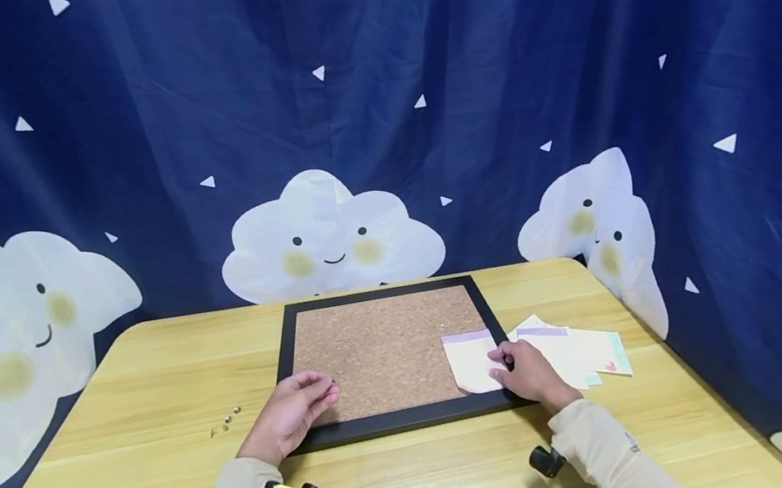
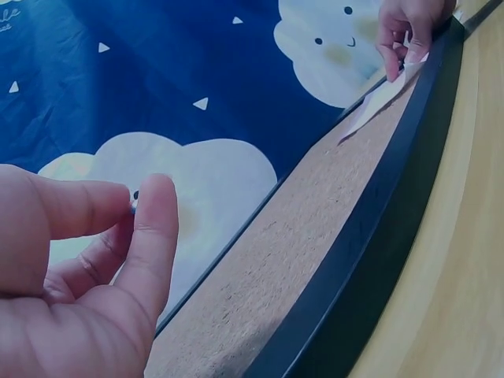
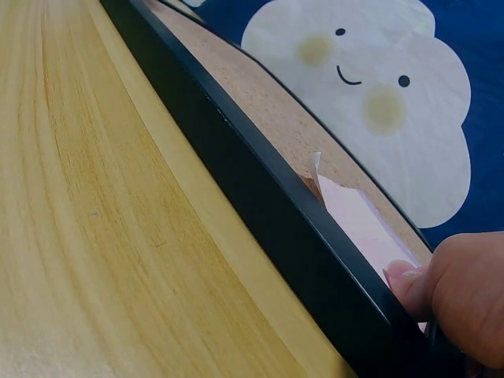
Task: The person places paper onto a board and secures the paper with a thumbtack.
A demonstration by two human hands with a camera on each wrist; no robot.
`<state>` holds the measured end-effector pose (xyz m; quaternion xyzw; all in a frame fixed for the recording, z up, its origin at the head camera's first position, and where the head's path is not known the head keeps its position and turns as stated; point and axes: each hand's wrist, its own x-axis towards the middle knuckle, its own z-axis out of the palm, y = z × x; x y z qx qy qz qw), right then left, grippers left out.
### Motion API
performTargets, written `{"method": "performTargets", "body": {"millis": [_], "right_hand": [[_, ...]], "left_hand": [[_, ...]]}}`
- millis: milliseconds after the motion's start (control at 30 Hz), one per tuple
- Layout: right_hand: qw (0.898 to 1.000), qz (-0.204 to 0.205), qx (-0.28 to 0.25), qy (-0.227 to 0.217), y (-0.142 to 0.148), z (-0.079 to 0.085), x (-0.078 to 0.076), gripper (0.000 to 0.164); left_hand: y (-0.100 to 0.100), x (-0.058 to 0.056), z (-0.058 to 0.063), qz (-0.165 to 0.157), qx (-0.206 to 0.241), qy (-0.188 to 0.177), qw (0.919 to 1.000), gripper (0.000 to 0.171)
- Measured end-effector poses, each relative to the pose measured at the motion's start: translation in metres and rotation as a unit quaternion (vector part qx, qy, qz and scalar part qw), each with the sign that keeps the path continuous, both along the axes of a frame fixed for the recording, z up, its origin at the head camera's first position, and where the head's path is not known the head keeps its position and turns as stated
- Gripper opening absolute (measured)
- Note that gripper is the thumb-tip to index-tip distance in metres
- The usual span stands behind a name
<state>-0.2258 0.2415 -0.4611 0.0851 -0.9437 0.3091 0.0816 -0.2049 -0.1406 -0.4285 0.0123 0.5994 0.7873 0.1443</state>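
Note:
A cork board in a black frame lies flat on the table. My left hand is raised over its left side, pinching a small shiny pin between thumb and index finger; the fingers cover most of it. On the board's right part rests a white paper note with a purple top band. My right hand pinches this note at its right edge, over the frame's right side. In the right wrist view, one corner of the note curls up from the cork.
Several small pins lie on the wooden table left of the board. More paper notes are spread in an overlapping pile to its right. A dark blue curtain with clouds hangs behind the table.

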Motion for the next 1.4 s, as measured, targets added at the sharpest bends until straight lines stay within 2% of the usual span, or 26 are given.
{"method": "performTargets", "body": {"millis": [167, 500, 667, 833, 1133, 1267, 1400], "right_hand": [[1.0, 0.003, -0.002, 0.002, 0.001, 0.001, 0.001, 0.02], [1.0, 0.002, -0.005, -0.002, 0.0, 0.001, 0.001, 0.02], [1.0, 0.004, -0.003, -0.003, 0.001, 0.001, 0.001, 0.02], [1.0, 0.003, 0.002, -0.004, 0.002, 0.002, -0.001, 0.02], [1.0, 0.0, 0.004, -0.012, 0.002, 0.001, -0.003, 0.021], [1.0, 0.002, 0.005, -0.008, 0.002, 0.0, -0.004, 0.021], [1.0, 0.003, 0.007, -0.006, 0.002, 0.0, -0.003, 0.021]], "left_hand": [[0.003, -0.001, 0.001, 0.004, 0.016, -0.006, 0.9999, 0.016], [0.013, -0.002, -0.001, 0.014, 0.004, -0.002, 0.9999, 0.003], [0.017, -0.003, -0.001, 0.01, 0.002, -0.003, 0.9999, 0.019], [0.021, -0.007, -0.002, 0.02, -0.021, -0.004, 0.9996, 0.036], [0.032, -0.006, 0.0, 0.017, -0.067, 0.004, 0.9976, 0.034], [0.037, -0.007, 0.001, 0.015, -0.052, 0.0, 0.9985, 0.031], [0.04, -0.009, 0.001, 0.004, -0.016, -0.003, 0.9999, 0.027]]}}
